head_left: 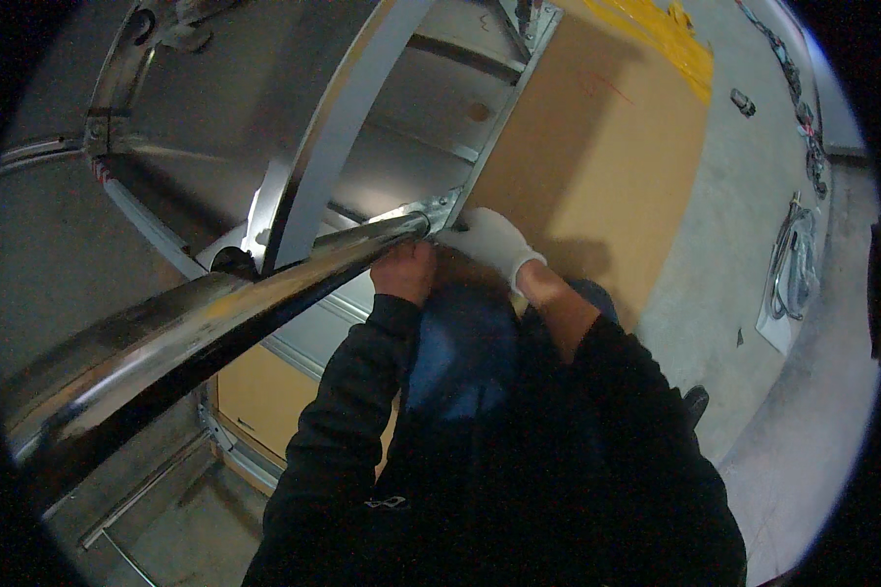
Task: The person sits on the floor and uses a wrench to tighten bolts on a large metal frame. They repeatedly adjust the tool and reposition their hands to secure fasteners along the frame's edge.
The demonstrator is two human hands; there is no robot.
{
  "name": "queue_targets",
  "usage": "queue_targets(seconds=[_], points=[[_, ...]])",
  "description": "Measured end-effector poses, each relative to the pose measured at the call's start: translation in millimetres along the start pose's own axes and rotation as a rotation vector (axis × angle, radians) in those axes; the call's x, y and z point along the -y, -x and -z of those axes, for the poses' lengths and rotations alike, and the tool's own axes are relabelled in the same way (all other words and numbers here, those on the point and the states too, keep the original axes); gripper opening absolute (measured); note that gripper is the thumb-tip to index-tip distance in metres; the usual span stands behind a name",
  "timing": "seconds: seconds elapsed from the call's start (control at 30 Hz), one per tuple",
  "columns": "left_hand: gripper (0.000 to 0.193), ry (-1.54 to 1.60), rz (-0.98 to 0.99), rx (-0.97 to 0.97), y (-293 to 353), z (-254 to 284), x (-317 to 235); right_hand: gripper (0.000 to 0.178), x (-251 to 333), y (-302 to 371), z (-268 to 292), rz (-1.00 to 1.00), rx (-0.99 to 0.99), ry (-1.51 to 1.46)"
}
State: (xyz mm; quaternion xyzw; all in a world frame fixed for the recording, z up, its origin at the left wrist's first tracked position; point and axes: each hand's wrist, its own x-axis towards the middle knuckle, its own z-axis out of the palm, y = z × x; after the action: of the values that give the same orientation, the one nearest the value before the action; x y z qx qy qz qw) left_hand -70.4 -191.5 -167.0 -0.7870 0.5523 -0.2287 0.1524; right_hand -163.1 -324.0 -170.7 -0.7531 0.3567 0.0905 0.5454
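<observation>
A long shiny metal tube (pixel 294 279) runs from the lower left up to a metal bracket (pixel 442 212) near the middle. My bare left hand (pixel 404 269) is curled in close against the underside of the tube's far end; the tube hides its fingertips. My right hand (pixel 492 242), in a white glove, is beside the bracket, with its fingers bent in toward the tube's end. Whatever lies between the fingers of either hand is too dark and small to make out. The bracket joins a straight metal frame rail (pixel 504 117).
A brown board (pixel 578 147) with yellow tape (pixel 671 49) lies right of the rail. A curved pale strip (pixel 347 117) rises left of the hands, near a dark metal panel (pixel 225 88). Bagged parts (pixel 796 259) and a small dark fitting (pixel 743 102) lie on the grey floor at right.
</observation>
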Motion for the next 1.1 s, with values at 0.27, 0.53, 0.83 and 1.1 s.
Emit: queue_targets(seconds=[0.27, 0.53, 0.83, 1.1], points=[[0.02, 0.577, 0.239, 0.139, 10.9, -22.9, -7.0, 0.03, 26.6, -4.2, -33.6, -0.062, -0.311, -0.098], [0.018, 0.759, 0.487, 0.198, 24.1, -21.8, -16.7, 0.028, 33.2, -7.4, -28.5, -0.144, -0.317, -0.085], [0.012, 0.658, 0.209, 0.074, 37.2, -14.5, 1.6, 0.033, 13.6, 12.1, -24.1, -0.074, -0.135, -0.485], [0.016, 0.816, 0.22, -0.059, 39.9, -19.6, 2.5, 0.023, 10.5, 40.7, -17.2, 0.278, 0.006, 0.358]])
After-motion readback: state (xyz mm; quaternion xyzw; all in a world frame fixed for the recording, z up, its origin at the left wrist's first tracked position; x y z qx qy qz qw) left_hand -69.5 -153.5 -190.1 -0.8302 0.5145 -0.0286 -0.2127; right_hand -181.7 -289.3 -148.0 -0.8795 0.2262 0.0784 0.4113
